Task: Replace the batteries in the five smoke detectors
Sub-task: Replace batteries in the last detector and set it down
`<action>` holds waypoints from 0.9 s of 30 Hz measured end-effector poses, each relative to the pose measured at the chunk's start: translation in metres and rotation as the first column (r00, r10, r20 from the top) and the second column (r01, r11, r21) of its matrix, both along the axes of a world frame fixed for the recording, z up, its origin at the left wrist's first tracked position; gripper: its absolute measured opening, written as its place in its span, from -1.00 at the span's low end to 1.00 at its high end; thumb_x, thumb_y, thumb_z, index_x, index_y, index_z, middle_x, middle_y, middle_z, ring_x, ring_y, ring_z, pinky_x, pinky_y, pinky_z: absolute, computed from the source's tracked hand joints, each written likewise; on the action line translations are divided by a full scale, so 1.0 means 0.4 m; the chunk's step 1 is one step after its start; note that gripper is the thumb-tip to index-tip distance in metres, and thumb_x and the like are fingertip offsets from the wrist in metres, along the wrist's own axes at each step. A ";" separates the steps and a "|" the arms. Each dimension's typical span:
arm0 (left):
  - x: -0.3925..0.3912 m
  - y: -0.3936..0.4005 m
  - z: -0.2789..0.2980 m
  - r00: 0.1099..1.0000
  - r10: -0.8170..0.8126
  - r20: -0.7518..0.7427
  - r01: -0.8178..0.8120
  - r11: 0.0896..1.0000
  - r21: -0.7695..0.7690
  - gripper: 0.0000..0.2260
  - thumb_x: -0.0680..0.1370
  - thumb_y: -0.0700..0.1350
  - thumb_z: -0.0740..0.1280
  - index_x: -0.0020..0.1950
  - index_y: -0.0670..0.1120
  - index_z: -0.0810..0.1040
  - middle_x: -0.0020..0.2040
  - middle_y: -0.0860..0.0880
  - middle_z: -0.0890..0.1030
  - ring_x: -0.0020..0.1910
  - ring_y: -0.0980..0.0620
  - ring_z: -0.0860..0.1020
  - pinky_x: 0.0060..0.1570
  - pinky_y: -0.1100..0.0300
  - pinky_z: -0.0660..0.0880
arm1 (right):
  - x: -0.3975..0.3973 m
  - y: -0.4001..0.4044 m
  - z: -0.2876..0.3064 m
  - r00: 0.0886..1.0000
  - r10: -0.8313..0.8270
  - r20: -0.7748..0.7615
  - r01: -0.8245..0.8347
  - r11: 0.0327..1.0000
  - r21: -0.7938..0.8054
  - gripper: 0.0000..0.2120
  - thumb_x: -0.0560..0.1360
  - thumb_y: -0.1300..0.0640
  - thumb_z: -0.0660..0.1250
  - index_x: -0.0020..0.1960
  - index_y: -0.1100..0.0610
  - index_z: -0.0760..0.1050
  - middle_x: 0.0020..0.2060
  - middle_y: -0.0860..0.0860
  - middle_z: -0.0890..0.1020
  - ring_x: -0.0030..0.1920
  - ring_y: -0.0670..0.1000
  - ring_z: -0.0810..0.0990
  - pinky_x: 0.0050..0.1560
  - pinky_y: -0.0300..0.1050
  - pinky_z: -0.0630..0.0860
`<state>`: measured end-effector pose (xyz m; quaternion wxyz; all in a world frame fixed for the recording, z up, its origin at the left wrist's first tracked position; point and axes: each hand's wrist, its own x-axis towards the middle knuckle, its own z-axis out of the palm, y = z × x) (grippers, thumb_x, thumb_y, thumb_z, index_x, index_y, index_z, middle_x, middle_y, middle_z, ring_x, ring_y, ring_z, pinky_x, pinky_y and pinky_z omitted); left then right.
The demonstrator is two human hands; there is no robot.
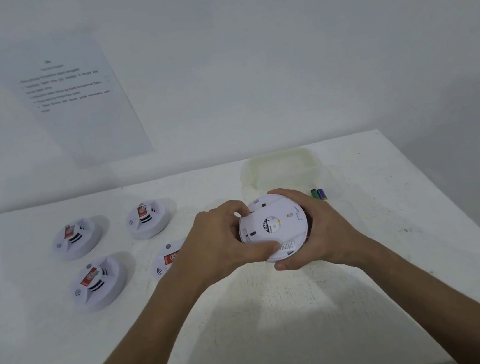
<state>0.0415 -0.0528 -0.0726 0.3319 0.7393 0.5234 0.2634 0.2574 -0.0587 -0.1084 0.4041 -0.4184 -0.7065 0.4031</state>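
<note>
A white smoke detector (273, 227) is held above the white surface (282, 329) with its back plate turned up toward the camera. It is gripped by both hands: the left hand (219, 245) is curled round its left edge, with the fingers bent over the upper rim and the thumb laid across the lower rim, while the right hand (321, 229) is cupped round its right side, with fingertips showing at the top and the thumb tucked under the lower edge. A round label and small slots are seen on the back plate.

To the left of the held detector, four more detectors are laid face up on the surface: a far-left detector (76, 238), a far-middle detector (149, 218), a near-left detector (97, 281), and a fourth detector (166, 260) partly hidden behind the left hand. Red labels are carried on all four.

Just behind the held detector a translucent container (279, 166) is set. To the right of the held detector, batteries (318, 193) in green and purple are seen, partly hidden by the right hand. Behind the held detector and to its left, a printed sheet (68, 94) is fixed on the wall; its text is too blurred to read.
</note>
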 end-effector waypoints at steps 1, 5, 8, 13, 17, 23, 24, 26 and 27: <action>0.003 0.001 0.000 1.000 0.008 -0.009 -0.007 1.000 0.005 -0.45 0.13 0.31 0.49 0.01 0.09 0.52 -0.16 0.09 0.69 -0.27 0.16 0.65 -0.26 0.11 0.63 | 0.000 0.003 0.002 1.000 -0.002 0.000 0.002 1.000 0.001 -0.15 0.11 0.21 0.68 0.34 -0.02 0.46 0.15 -0.20 0.61 0.20 -0.11 0.58 0.07 -0.34 0.53; 0.001 0.008 -0.002 0.998 -0.062 0.016 0.063 0.998 -0.015 -0.45 0.20 0.24 0.54 0.14 0.20 0.51 -0.01 0.13 0.67 -0.20 0.16 0.66 -0.16 0.09 0.65 | 0.014 0.015 0.004 1.000 -0.009 0.019 0.009 1.000 -0.014 -0.12 0.13 0.27 0.70 0.34 -0.06 0.42 0.17 -0.26 0.59 0.23 -0.16 0.55 0.09 -0.37 0.51; -0.006 0.020 0.002 0.993 -0.101 0.055 0.105 0.993 -0.062 -0.40 0.26 0.11 0.61 0.27 0.22 0.53 0.06 0.18 0.67 -0.13 0.14 0.68 -0.03 0.02 0.64 | 0.024 0.017 -0.001 1.000 -0.013 0.015 0.014 1.000 -0.015 -0.11 0.14 0.24 0.70 0.38 -0.03 0.41 0.19 -0.22 0.60 0.25 -0.13 0.55 0.12 -0.33 0.53; -0.004 0.032 0.012 0.993 -0.106 -0.054 0.104 0.994 -0.033 -0.37 0.27 0.09 0.61 0.31 0.04 0.57 -0.02 0.22 0.66 -0.20 0.23 0.67 -0.08 0.17 0.64 | 0.019 0.013 -0.007 1.000 -0.028 0.006 0.028 0.999 -0.018 -0.13 0.13 0.18 0.69 0.36 -0.07 0.41 0.19 -0.23 0.59 0.25 -0.13 0.55 0.13 -0.33 0.53; 0.003 0.037 0.021 0.966 -0.161 -0.201 0.180 0.980 0.082 -0.47 0.22 0.14 0.59 0.12 0.02 0.60 0.12 0.19 0.52 0.01 0.23 0.53 -0.06 0.28 0.55 | 0.016 0.007 -0.014 0.999 -0.016 0.027 0.016 1.000 -0.006 -0.11 0.14 0.18 0.71 0.39 0.02 0.42 0.20 -0.18 0.59 0.24 -0.10 0.56 0.13 -0.32 0.52; 0.019 0.036 0.025 0.934 -0.172 -0.314 0.224 0.965 0.138 -0.45 0.13 0.28 0.35 -0.04 -0.03 0.48 0.03 0.10 0.40 -0.06 0.08 0.49 -0.09 0.11 0.52 | 0.006 0.003 -0.018 1.000 -0.019 0.010 0.019 1.000 -0.023 -0.14 0.14 0.17 0.68 0.36 -0.07 0.41 0.18 -0.23 0.59 0.22 -0.12 0.57 0.12 -0.33 0.52; 0.020 0.037 0.025 0.930 -0.176 -0.323 0.229 0.964 0.134 -0.45 0.12 0.28 0.36 -0.04 -0.03 0.47 0.02 0.09 0.40 -0.06 0.07 0.49 -0.11 0.10 0.52 | 0.009 0.004 -0.020 1.000 -0.008 0.014 0.009 0.999 -0.030 -0.13 0.14 0.20 0.69 0.37 -0.04 0.41 0.18 -0.22 0.59 0.23 -0.10 0.57 0.12 -0.32 0.53; 0.024 0.039 0.024 0.919 -0.181 -0.351 0.240 0.961 0.135 -0.47 0.14 0.25 0.40 -0.05 -0.04 0.45 0.02 0.08 0.38 -0.08 0.05 0.48 -0.14 0.11 0.52 | 0.015 0.006 -0.022 1.000 0.009 0.015 -0.008 0.999 -0.040 -0.12 0.15 0.25 0.70 0.38 0.00 0.41 0.19 -0.18 0.59 0.23 -0.09 0.57 0.12 -0.31 0.53; 0.026 0.040 0.022 0.915 -0.177 -0.362 0.242 0.960 0.142 -0.48 0.15 0.23 0.42 -0.04 -0.04 0.45 0.02 0.08 0.37 -0.09 0.05 0.48 -0.17 0.13 0.51 | 0.015 0.007 -0.022 1.000 0.010 0.013 -0.009 0.999 -0.038 -0.12 0.15 0.24 0.69 0.39 0.01 0.40 0.20 -0.16 0.59 0.23 -0.10 0.57 0.13 -0.31 0.53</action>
